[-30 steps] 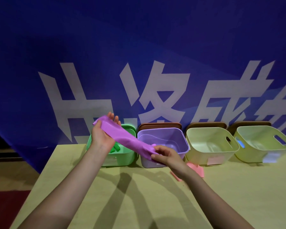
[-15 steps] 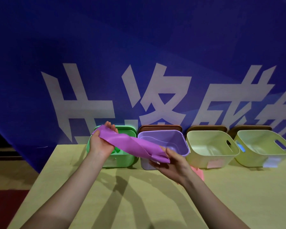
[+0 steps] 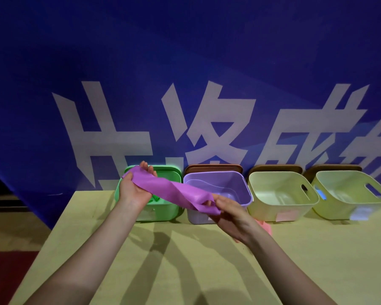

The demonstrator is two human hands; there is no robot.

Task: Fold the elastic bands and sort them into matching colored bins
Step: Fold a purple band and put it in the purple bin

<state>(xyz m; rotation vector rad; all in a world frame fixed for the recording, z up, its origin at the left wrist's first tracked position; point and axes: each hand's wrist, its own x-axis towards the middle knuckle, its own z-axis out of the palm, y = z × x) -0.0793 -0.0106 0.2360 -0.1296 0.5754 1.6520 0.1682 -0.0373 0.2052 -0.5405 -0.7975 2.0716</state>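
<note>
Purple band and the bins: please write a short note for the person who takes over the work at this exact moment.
Left hand: holds one end of the purple band, above the green bin.
Right hand: pinches the other end, in front of the purple bin.
The band hangs stretched and twisted between the hands, above the table.
Done: something green lies in the green bin. The purple bin looks empty.
Left: fold the purple band and put it into the purple bin. A pink piece lies on the table behind the right wrist; it likely goes into the pale bin with the pink label.
</note>
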